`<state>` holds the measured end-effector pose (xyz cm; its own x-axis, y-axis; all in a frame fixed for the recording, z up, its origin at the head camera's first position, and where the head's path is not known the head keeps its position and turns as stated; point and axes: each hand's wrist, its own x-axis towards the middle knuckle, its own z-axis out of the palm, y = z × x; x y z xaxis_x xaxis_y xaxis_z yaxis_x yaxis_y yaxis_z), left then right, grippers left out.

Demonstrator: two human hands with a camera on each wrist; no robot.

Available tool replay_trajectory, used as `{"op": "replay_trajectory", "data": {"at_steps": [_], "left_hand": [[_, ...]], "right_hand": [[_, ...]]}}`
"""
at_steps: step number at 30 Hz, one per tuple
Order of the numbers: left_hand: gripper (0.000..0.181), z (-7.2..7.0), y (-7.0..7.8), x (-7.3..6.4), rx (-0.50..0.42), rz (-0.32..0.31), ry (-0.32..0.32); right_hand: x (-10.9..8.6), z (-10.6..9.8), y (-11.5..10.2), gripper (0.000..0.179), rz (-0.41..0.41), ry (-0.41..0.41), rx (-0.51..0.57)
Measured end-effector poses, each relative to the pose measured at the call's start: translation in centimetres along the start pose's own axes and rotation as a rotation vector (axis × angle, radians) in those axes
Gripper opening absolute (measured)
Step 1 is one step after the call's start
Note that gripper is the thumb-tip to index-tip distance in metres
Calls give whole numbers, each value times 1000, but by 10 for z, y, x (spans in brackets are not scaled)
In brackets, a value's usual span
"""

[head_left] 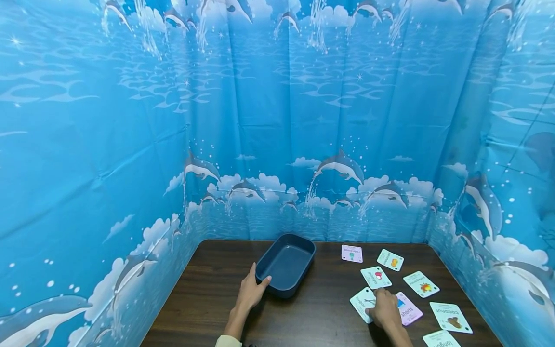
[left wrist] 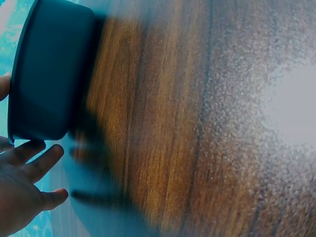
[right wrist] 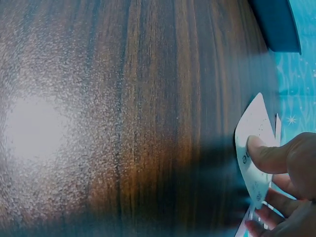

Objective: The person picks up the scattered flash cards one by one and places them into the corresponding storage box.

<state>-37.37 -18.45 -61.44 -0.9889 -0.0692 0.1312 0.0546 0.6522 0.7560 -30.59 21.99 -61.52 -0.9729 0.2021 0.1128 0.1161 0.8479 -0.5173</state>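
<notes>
A dark blue rectangular tray point(head_left: 285, 262) stands on the wooden table. My left hand point(head_left: 251, 291) grips its near left corner, thumb over the rim; in the left wrist view, other fingers of the left hand point(left wrist: 29, 177) spread beside the tray's outer wall point(left wrist: 52, 69). On the right, my right hand point(head_left: 386, 308) pinches a white-and-green picture card point(head_left: 362, 302). The right wrist view shows the thumb of the right hand point(right wrist: 291, 168) on the tilted card's face point(right wrist: 254, 128), with fingers behind. A purple card point(head_left: 408, 308) lies partly covered by this hand.
Around the right hand lie a pitaya card point(head_left: 376, 277), a coconut card point(head_left: 451, 317), more fruit cards point(head_left: 421, 284) and a purple raincoat card point(head_left: 351, 253). Blue dolphin curtains point(head_left: 329, 120) enclose the table's point(head_left: 208, 279) back and sides.
</notes>
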Motion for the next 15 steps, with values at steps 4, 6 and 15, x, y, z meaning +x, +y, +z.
{"op": "replay_trajectory", "data": {"at_steps": [4,6,15], "left_hand": [[85,0,-1,1,-6,-6,-6],[84,1,-1,1,-6,-7,-8],[85,1,1,1,-9,-12,-8]], "right_hand": [[1,-2,-2,58,-4,33,51],[2,-2,-2,58,-4,45,69],[4,-4,-2,51,-2,65,108]]}}
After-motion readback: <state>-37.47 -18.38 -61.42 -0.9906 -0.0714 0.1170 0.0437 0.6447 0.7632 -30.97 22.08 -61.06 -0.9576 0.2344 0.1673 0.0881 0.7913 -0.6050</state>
